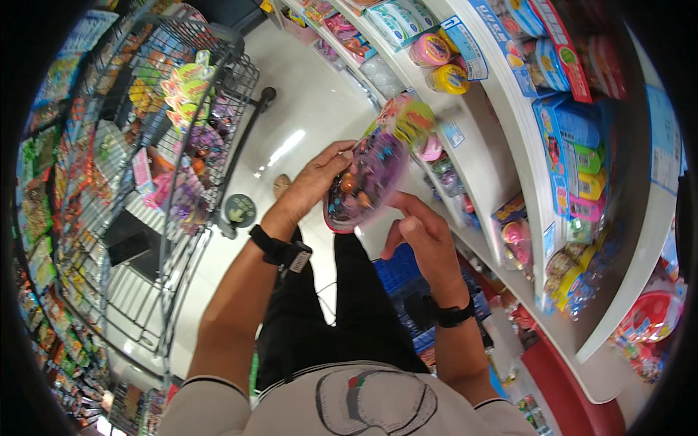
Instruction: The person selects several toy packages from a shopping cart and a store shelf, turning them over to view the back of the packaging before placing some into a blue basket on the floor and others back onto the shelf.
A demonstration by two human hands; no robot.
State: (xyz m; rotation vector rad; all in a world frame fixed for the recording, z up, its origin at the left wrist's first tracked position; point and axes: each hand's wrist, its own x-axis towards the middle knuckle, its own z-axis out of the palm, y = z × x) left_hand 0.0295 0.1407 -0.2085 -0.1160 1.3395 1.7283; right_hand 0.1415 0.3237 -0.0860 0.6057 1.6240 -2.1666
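Note:
My left hand (318, 180) grips a clear plastic toy package (366, 182) by its left side. Small orange, blue and purple pieces show through its purplish front, and its yellow-green and pink top is blurred. Just below the package's right edge is my right hand (428, 240), with fingers bent and apart and nothing held. Whether its index fingertip touches the package, I cannot tell. To my left stands a wire shopping cart (240, 92). It holds similar packages with yellow-green tops (188, 95) and a pink-and-purple package (180, 193).
White shelves (480, 136) curve along my right, carrying yellow and pink round tubs (450, 79) and boxed colourful goods (581, 158). A flat black object (130, 249) lies in the cart. Beyond the cart are hanging packets (35, 207). A blue crate (401, 270) sits beside my leg.

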